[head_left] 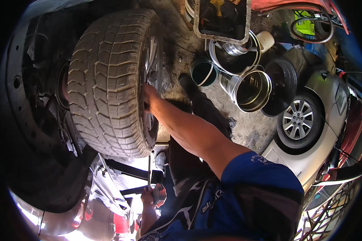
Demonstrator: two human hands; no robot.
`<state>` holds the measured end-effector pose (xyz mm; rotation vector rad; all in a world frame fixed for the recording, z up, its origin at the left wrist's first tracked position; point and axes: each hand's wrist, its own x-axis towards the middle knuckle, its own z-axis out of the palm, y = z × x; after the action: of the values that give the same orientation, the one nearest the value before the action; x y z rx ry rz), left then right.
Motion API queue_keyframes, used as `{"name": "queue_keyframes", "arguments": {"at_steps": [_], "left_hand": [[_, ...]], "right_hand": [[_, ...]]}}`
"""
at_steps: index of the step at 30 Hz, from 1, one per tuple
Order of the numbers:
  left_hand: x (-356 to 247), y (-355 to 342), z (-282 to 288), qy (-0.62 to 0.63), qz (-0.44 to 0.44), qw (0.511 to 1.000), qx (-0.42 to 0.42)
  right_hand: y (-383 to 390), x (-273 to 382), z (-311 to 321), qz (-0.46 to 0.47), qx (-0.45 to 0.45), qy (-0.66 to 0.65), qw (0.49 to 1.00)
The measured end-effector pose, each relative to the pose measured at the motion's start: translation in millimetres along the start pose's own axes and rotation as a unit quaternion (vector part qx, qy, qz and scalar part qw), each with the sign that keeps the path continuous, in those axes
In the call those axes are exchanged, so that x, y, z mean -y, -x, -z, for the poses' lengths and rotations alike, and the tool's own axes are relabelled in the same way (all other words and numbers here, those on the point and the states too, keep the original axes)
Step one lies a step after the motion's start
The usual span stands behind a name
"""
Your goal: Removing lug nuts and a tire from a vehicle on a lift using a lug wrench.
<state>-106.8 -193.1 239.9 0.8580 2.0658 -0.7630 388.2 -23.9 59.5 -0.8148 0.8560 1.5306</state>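
A large treaded tyre on a wheel fills the middle left, beside a dark vehicle wheel arch. My right hand reaches into the wheel's rim behind the tyre's edge; its fingers are mostly hidden. Below the tyre, my left hand is closed round a slim upright metal bar, whose top reaches the tyre's lower edge. A small red and grey object beside that hand is too unclear to name.
A grimy tray, metal bowls, a green bucket, a black basin and a coiled hose crowd the concrete floor. A silver car stands on the right. My dark-trousered leg shows below the bucket.
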Motion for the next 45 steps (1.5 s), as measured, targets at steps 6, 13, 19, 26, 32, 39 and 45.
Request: {"name": "queue_keyframes", "arguments": {"at_steps": [6,13,19,26,32,39,45], "left_hand": [[22.3,-40.0,-5.1,-0.09,0.02,0.996,0.019],[19.4,-63.3,-19.6,-0.1,0.067,0.991,0.049],[16.9,-82.6,-26.0,0.16,0.107,0.977,0.094],[22.3,-99.8,-40.3,-0.214,-0.156,0.964,0.011],[32.8,-104.8,-61.3,-0.094,-0.109,0.989,0.01],[37.1,-89.7,-90.1,0.064,-0.038,0.997,0.011],[81.5,-61.1,-109.2,0.049,-0.065,0.997,-0.003]], "right_hand": [[-9.9,34.6,42.0,-0.038,0.011,0.138,0.99],[-196.8,110.4,220.5,0.124,-0.234,0.714,0.649],[-306.8,139.4,271.8,0.003,-0.2,0.816,0.542],[-343.6,145.3,290.6,0.0,-0.098,0.914,0.392],[-350.9,144.1,287.0,-0.014,-0.048,0.946,0.319],[-221.9,101.2,248.2,0.298,-0.113,0.798,0.511],[30.0,122.7,95.3,0.7,-0.032,0.462,0.544]]}}
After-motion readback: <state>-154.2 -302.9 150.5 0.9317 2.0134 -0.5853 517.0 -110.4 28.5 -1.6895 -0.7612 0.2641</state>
